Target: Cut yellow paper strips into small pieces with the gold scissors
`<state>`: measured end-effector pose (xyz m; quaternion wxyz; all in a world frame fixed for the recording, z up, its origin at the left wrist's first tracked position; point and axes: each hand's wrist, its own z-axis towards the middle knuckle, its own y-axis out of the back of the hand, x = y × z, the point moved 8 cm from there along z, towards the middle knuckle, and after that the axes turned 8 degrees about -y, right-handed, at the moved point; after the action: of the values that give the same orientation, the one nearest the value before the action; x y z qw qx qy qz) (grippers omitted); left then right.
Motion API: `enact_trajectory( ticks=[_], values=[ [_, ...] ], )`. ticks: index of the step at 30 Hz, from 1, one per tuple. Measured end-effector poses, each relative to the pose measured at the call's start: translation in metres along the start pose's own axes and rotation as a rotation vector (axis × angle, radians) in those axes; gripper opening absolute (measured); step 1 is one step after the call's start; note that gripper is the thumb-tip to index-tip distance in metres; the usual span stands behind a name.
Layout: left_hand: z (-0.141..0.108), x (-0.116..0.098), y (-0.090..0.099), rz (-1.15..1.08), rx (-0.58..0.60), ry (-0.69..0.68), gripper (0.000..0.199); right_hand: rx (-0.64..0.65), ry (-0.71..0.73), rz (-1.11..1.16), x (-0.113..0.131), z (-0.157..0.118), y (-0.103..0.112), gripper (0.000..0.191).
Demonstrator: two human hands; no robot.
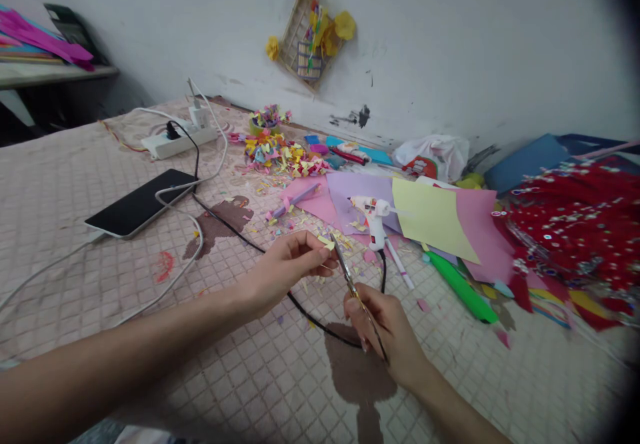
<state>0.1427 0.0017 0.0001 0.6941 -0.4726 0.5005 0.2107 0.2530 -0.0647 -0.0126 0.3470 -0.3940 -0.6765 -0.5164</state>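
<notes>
Between the thumb and fingers of my left hand point(293, 261) a small piece of pale yellow paper point(327, 245) is pinched. My right hand point(387, 327) is closed around a pair of scissors point(349, 275), whose blades point up and away from me. The blade tips are right beside the yellow piece; whether they touch it I cannot tell. Small paper snippets point(345, 241) lie scattered on the cloth behind the hands. A white glue gun point(374, 221) rests on coloured sheets just past the scissors, and its black cord point(320, 327) runs beneath my left hand.
A tablet point(145, 201) and a white power strip point(177, 141) with cables lie at the left. Cut paper is heaped point(280, 154) near the wall. Yellow paper point(433, 217), a green roll point(463, 287) and a red tinsel-like bundle point(580, 237) are at the right.
</notes>
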Motion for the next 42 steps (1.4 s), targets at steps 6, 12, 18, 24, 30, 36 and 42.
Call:
enact_trajectory(
  ticks=[6, 12, 18, 24, 30, 36, 42],
  values=[
    [0.0, 0.0, 0.0, -0.009, 0.008, -0.012, 0.012, -0.001, 0.005, -0.011, 0.001, 0.0, 0.001, 0.04],
    [0.0, 0.001, 0.001, -0.008, -0.002, -0.015, 0.013, -0.007, 0.006, -0.024, 0.0, 0.0, 0.001, 0.04],
    [0.002, 0.0, 0.001, -0.011, 0.03, -0.008, 0.013, -0.025, 0.023, -0.065, -0.001, -0.001, 0.005, 0.042],
    [0.006, -0.003, -0.001, 0.024, 0.127, 0.024, 0.014, 0.104, -0.055, 0.101, -0.007, -0.004, 0.001, 0.041],
    [0.006, -0.002, -0.002, 0.028, 0.156, 0.053, 0.013, 0.136, -0.039, 0.115, 0.0, -0.006, 0.005, 0.039],
    [0.006, -0.002, -0.003, 0.016, 0.154, 0.079, 0.012, 0.136, -0.041, 0.109, -0.007, -0.004, 0.006, 0.039],
    [0.005, -0.002, -0.003, 0.006, 0.163, 0.091, 0.012, 0.131, -0.042, 0.055, -0.009, -0.003, 0.008, 0.038]
  ],
)
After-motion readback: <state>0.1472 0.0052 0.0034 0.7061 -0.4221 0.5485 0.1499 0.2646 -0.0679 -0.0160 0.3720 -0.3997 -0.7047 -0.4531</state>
